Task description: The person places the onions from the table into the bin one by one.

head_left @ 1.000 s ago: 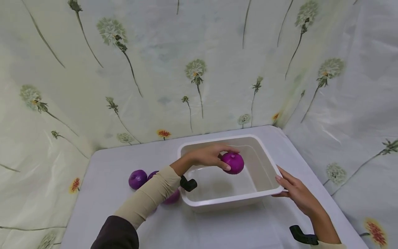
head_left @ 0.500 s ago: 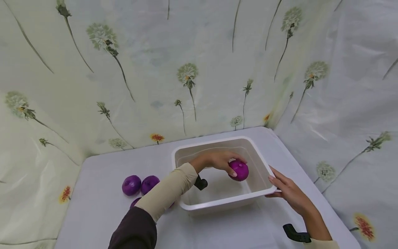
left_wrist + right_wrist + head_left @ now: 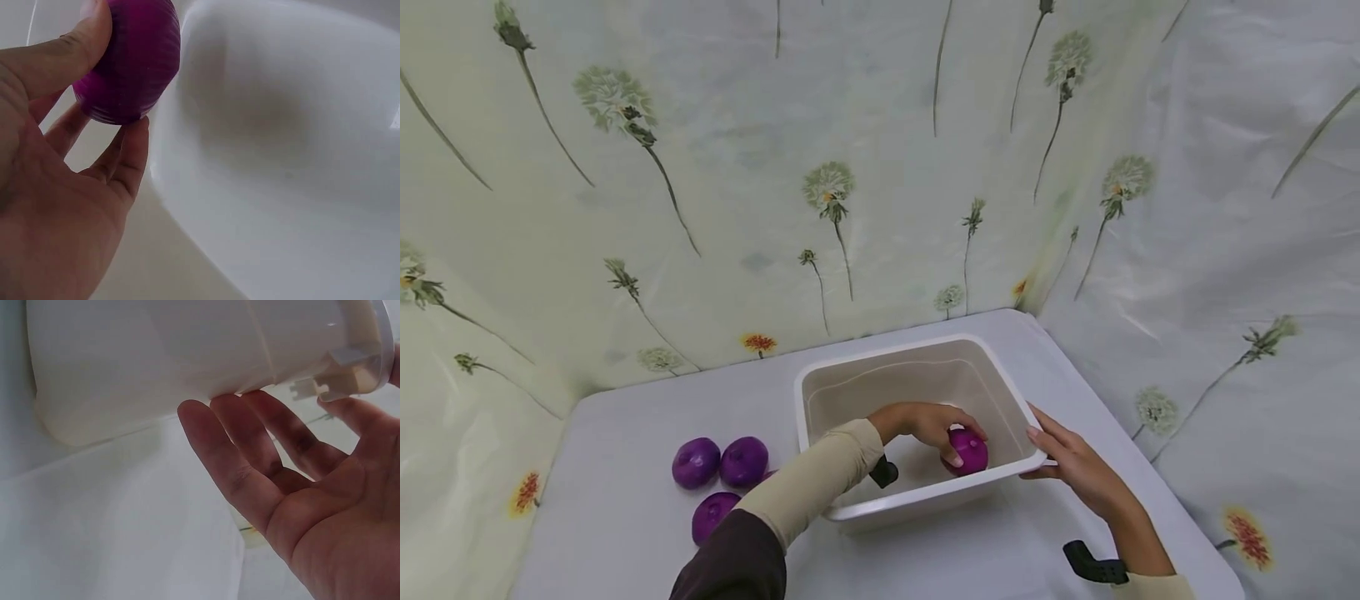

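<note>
My left hand (image 3: pixel 931 427) reaches down inside a white plastic tub (image 3: pixel 917 498) and holds a red onion (image 3: pixel 968 452) between thumb and fingers, near the tub's right end. In the left wrist view the glossy purple onion (image 3: pixel 134 56) is gripped by the thumb and fingertips, with the tub's pale floor (image 3: pixel 250 125) beside it. My right hand (image 3: pixel 1086 471) holds the tub's right rim, thumb on top and fingers beneath. Fingertips (image 3: pixel 199 415) of that hand touch the tub's outer wall (image 3: pixel 144 369) in the right wrist view.
Several more red onions (image 3: pixel 696 463) lie on the white-covered table (image 3: pixel 602 508) left of the tub, one partly hidden by the left sleeve (image 3: pixel 812 479). A flower-printed sheet (image 3: pixel 737 167) hangs behind and at the sides. Black camera mounts (image 3: pixel 1093 564) sit on both wrists.
My left hand has lowered the onion deeper into the tub. The right hand keeps its hold on the rim. The head view has shifted, bringing more of the onions on the table into sight.
</note>
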{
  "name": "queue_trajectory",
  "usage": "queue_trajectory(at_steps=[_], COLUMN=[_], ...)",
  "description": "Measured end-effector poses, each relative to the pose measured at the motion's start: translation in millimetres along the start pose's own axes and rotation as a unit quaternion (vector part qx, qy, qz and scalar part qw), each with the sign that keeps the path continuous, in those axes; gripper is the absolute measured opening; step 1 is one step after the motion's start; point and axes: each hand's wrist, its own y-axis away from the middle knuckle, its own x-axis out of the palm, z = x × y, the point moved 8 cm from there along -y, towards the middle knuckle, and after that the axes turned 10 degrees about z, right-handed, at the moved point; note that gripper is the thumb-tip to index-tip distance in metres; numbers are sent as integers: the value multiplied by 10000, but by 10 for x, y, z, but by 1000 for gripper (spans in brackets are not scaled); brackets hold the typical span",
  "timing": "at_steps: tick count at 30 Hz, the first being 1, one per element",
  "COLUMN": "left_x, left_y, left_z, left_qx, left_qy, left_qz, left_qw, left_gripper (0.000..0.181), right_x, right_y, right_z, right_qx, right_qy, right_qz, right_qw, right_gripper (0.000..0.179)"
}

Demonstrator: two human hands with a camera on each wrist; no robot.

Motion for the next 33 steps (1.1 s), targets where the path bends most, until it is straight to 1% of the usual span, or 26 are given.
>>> queue_trajectory(at_steps=[5,9,15,21,28,33], left_x=[63,101,103,162,217,239], left_y=[-50,-120,-192,-248,-244,-271], left_z=[9,11,23,15,66,63], left_qx=[169,224,135,128,-101,-81], left_qy=[46,65,40,69,110,95], left_qz=[48,72,-125,-70,-94,-111], left_qw=[9998,9997,9998,9999,9998,9999], left_gripper=[59,61,64,63,61,60], right_x=[12,21,50,22,24,23], right_y=[4,6,4,28,-11,13], right_z=[-1,23,56,34,18,-9], right_qx=[27,10,-118,-132,-117,-58], right_qy=[-33,-12,-71,-102,-101,-162], right_qz=[-29,-30,54,15,-12,-55], right_qw=[10000,10000,9999,9999,9999,9998], right_gripper=[58,58,59,58,58,59])
